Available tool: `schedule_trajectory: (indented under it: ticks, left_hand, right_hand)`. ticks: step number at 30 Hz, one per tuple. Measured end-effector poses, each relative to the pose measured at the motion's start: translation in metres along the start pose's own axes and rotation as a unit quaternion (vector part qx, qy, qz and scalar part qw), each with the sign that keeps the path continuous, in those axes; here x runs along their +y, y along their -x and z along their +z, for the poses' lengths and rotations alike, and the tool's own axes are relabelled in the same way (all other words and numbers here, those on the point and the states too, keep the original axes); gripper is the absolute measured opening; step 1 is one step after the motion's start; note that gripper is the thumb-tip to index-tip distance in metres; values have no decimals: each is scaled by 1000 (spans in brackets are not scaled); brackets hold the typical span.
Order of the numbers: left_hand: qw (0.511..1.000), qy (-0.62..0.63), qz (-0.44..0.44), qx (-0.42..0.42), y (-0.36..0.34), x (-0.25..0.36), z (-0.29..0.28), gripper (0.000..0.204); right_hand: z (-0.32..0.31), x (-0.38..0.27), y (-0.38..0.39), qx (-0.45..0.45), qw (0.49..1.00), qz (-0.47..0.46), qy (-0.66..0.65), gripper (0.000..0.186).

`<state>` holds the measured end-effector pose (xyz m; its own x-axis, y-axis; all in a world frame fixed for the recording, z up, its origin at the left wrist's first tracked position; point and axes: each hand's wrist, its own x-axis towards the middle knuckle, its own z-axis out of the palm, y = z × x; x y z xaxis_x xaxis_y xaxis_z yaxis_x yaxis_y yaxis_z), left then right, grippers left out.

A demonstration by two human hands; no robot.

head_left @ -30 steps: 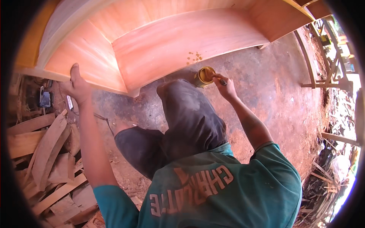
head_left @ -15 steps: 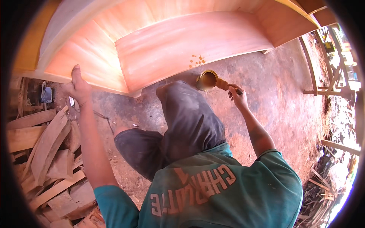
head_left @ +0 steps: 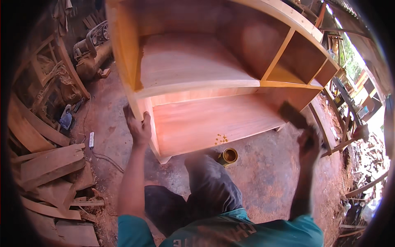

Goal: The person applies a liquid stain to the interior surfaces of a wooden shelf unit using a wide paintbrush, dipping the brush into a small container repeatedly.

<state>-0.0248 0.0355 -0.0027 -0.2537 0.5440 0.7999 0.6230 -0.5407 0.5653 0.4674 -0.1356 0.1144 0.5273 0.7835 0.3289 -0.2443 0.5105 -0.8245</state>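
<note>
A wooden cabinet [head_left: 197, 86] with open shelves and small compartments stands in front of me, part orange-yellow, part pale pinkish wood. My left hand [head_left: 139, 126] grips the front edge of its left side panel, thumb on the inner face. Raised at the right, my right hand [head_left: 309, 144] is closed round the handle of a wide paintbrush [head_left: 293, 115]. Motion blurs the brush, whose bristles point toward the cabinet's lower right; I cannot tell whether they touch it. On the floor by my knee stands an open tin [head_left: 229, 155] of brownish liquid. Orange-yellow drops [head_left: 221, 138] spot the bottom board above it.
Stacked wood offcuts [head_left: 53, 168] crowd the left side. A white power strip [head_left: 91, 140] and its cable lie on the floor nearby, with a blue power tool [head_left: 66, 118] farther back. Machinery [head_left: 92, 53] stands at the far left. Wooden frames and scrap [head_left: 366, 181] line the right.
The brush has gone from beside the tin up and right to the cabinet's right end. My left hand stays on the side panel. The view has tilted up, showing more of the cabinet.
</note>
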Motion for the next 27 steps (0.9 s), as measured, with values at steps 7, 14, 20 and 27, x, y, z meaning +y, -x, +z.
schedule_trajectory:
  ticks: [7, 14, 20, 27]
  left_hand:
    - [999, -13, 38, -3, -1, -10, -4, 56]
    - [998, -48, 40, -2, -1, -6, -4, 60]
    - [997, -62, 35, -15, 6, -13, -5, 59]
    - [998, -52, 28, -7, 6, -11, 2, 52]
  right_hand:
    - [241, -11, -87, -284, 523, -504, 626, 16]
    - [286, 67, -117, -331, 467, -487, 659, 25]
    - [314, 65, -126, -276, 582, -334, 688, 26]
    - [337, 41, -119, -337, 355, -292, 822, 38]
